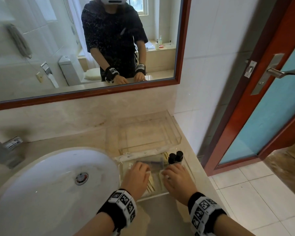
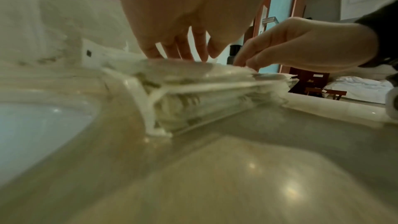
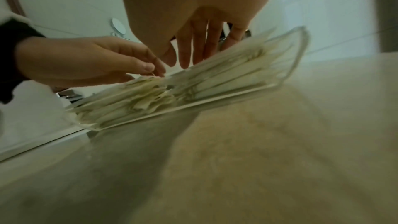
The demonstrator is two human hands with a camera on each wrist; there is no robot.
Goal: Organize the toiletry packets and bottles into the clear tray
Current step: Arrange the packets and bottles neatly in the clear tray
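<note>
Head view: my left hand (image 1: 138, 178) and right hand (image 1: 177, 179) reach into the clear rectangular plastic tray (image 1: 191, 174) at the counter's right edge, beside the white round sink (image 1: 41, 184). Two black-capped small bottles (image 1: 175, 157) stand in its far right corner.

Left wrist view: left fingers (image 2: 183, 47) extended, touching cream flat paper packets (image 2: 193, 91).

Right wrist view: right fingers (image 3: 200, 48) straight over the packets; whether either hand grips one, I cannot tell.

Both my hands reach forward, palms down, side by side.
My left hand (image 1: 137, 177) has its fingers (image 2: 170, 47) extended downward and slightly spread; my right hand (image 1: 177, 179) does likewise, fingers (image 3: 194, 47) straight and relaxed. A black marker-patterned band wraps each wrist.
</note>
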